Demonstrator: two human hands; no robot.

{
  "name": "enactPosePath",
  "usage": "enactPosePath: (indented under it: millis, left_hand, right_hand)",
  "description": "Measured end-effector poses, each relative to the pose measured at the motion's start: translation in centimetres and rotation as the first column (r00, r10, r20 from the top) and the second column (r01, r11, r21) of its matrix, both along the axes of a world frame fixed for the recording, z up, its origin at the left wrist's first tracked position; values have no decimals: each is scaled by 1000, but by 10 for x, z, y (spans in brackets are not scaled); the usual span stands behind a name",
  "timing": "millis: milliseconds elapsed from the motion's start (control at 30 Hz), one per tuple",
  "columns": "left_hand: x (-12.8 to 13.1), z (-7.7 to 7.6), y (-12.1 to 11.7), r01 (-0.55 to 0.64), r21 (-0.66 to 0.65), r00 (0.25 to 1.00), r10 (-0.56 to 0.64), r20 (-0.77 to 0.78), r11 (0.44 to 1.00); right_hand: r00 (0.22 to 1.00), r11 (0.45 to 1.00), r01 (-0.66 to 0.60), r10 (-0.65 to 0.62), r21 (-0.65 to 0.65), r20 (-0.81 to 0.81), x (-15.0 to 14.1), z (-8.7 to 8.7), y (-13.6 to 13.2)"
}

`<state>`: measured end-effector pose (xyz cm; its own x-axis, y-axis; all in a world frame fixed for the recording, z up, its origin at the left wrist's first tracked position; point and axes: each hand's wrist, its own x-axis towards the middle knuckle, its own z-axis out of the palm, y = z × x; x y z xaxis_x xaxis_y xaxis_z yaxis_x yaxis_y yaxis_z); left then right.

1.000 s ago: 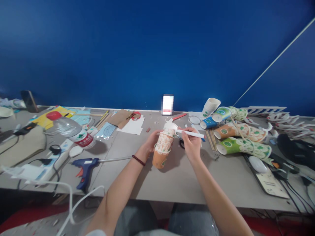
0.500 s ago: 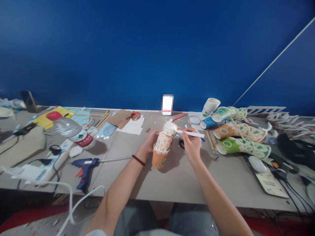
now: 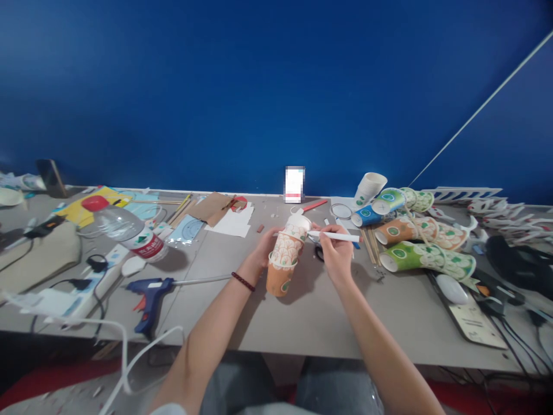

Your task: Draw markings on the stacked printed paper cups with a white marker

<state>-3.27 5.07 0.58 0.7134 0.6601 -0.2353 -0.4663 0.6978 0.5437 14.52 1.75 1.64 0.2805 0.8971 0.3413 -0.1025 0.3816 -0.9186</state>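
Note:
My left hand (image 3: 264, 249) grips a joined stack of paper cups (image 3: 286, 253) from its left side. The stack leans away from me, with an orange cup at the near end and pale cups with a scale-like pattern further up. Pinched in my right hand (image 3: 336, 249) is a white marker pen (image 3: 341, 236), its tip at the right side of the upper cup's rim. Whether the tip touches the cup I cannot tell. Partly hidden behind the right hand lies a pair of scissors (image 3: 318, 252).
A blue glue gun (image 3: 151, 294) and a power strip (image 3: 97, 285) lie at left, near a red-capped plastic bottle (image 3: 129, 230). Joined green cups (image 3: 427, 259) and a white cup stack (image 3: 370, 187) are at right. A blurred phone screen (image 3: 294, 184) leans against the blue wall.
The near end of the cup stack has swung slightly left. The right hand and marker stay almost in the same place.

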Motion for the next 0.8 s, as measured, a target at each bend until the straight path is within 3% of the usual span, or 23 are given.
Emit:
enactPosePath:
  millis: [467, 800]
  left_hand:
    - [1, -8, 4, 11, 14, 998, -12, 57, 1000]
    - [9, -4, 1, -28, -51, 999, 29, 24, 998]
  right_hand:
    - [998, 999, -51, 51, -19, -22, 2, -5, 2]
    - [963, 996, -34, 9, -87, -268, 1, -5, 8]
